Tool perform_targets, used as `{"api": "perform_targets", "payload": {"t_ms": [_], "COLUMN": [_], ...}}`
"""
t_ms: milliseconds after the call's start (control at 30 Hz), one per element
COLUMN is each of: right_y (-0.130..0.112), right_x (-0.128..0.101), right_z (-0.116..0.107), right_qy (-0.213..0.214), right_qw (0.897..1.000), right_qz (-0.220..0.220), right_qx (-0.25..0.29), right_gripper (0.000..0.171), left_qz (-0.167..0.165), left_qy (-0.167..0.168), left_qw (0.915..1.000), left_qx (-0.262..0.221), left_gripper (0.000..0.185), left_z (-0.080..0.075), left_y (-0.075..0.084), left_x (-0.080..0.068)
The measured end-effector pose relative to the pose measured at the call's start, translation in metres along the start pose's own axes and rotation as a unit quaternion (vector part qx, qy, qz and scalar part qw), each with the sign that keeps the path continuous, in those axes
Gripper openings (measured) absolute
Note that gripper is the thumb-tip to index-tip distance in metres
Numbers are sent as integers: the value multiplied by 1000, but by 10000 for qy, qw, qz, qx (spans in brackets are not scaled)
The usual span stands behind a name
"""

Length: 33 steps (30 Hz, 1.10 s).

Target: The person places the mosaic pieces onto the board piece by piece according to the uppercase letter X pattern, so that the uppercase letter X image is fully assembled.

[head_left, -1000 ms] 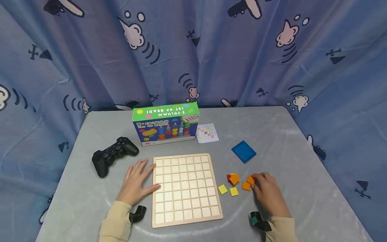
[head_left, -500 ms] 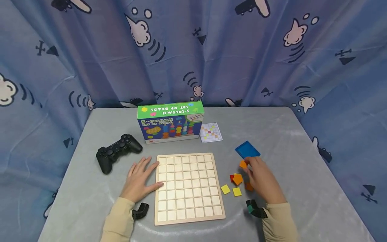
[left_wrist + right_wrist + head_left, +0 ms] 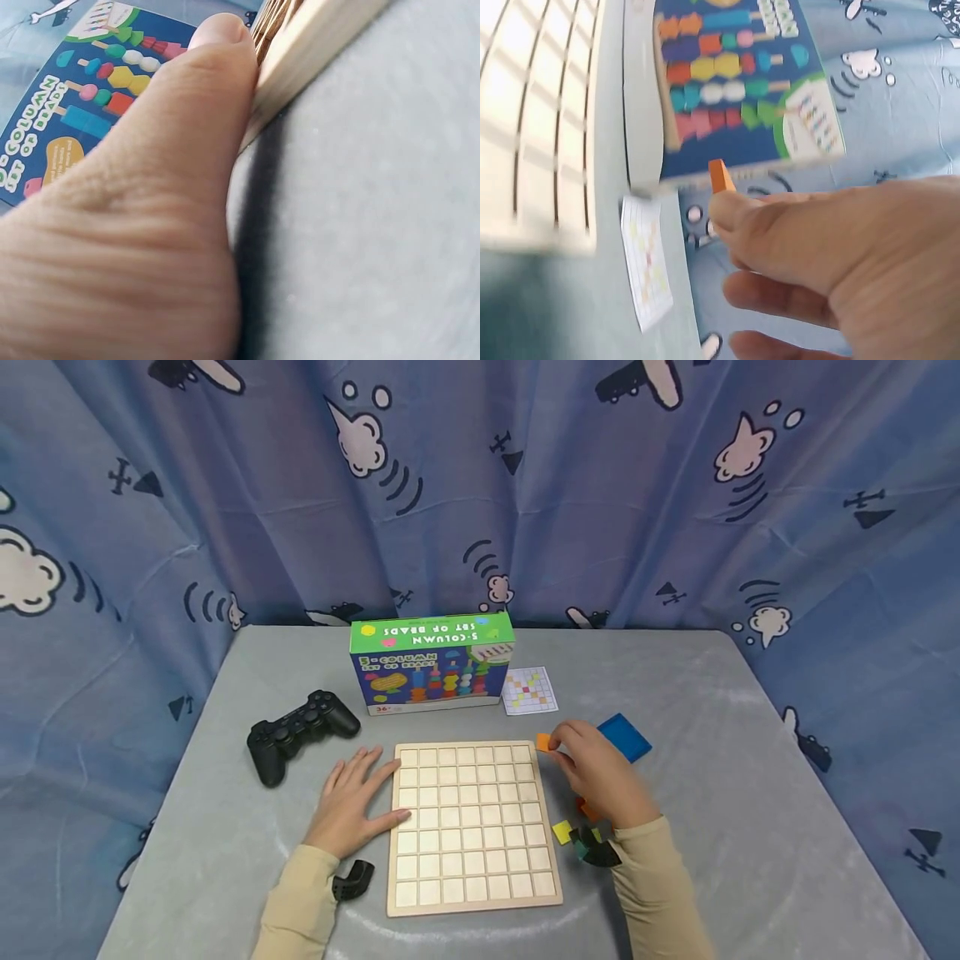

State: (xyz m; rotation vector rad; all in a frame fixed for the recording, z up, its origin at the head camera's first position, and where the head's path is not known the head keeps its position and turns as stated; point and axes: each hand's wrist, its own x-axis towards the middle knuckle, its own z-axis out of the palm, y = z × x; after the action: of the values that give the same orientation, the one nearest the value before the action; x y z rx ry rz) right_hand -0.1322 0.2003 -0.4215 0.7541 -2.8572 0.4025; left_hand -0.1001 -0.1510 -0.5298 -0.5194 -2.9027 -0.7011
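Note:
My right hand pinches an orange square tile between thumb and fingertips, by the far right corner of a wooden grid board. In the right wrist view the orange tile shows edge-on above the thumb. My left hand lies with fingers spread at the board's left edge, thumb and index tips on its rim. The left wrist view has the thumb against the board's wooden side. Beyond my right wrist, a yellow tile and orange pieces are partly covered.
A bead-set box stands behind the board, with a printed grid card beside it. Right of the card is a blue tray, partly behind my right hand. A black game controller lies at the left.
My right hand has picked up the orange tile from the loose pieces and carried it left and away, past the blue tray to the board's far corner. My left hand stays on the board.

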Motion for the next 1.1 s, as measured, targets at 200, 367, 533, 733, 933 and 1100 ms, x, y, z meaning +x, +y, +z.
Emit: {"api": "perform_targets", "payload": {"t_ms": [200,367,533,733,933,1100], "right_y": [-26,-47,-63,-80,-92,-95], "right_x": [22,38,47,56,61,62], "right_z": [10,24,36,54,74,86], "right_qy": [127,217,75,-105,-289,-545], "right_qw": [9981,9944,9926,9933,9944,9933], "right_qz": [-586,-1023,-1195,-1129,-997,-995], "right_qx": [148,125,199,230,215,198], "right_gripper": [13,14,13,12,11,10], "left_qz": [-58,-50,-31,-67,-24,-42], "left_qy": [-91,-73,-85,-127,-98,-98], "left_qw": [9999,10000,9999,9999,9999,9999], "left_qx": [-20,-39,-60,-43,-53,-36], "left_gripper": [76,76,74,74,74,75], "left_z": [-1,-2,-3,-4,-3,-1], "left_y": [0,0,1,1,0,0], "left_x": [-1,-1,0,0,0,0]}}
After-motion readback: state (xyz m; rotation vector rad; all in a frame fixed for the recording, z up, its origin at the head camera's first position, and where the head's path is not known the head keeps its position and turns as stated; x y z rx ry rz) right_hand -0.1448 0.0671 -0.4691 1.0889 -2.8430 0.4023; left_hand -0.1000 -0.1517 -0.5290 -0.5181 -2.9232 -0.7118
